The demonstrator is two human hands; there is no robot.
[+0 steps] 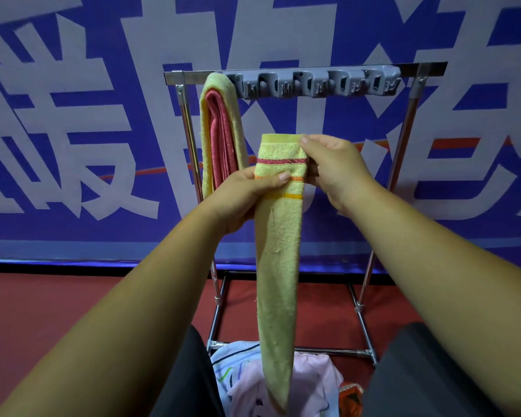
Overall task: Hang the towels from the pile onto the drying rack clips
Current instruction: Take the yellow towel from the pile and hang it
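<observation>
**What We Cannot See**

The left hand [247, 191] and the right hand [334, 167] keep most of their fingers behind the held towel [278, 236]. The left hand covers the bottom end of the hanging towel [220, 130]. The held towel hides part of the drying rack [403, 130]. The pile [310, 383] is cut off by the bottom edge and partly hidden by the legs [418, 371]. The clips [313, 84] are too small to tell open from closed. Big white letters on the wall [73, 115] run off the edges.
</observation>
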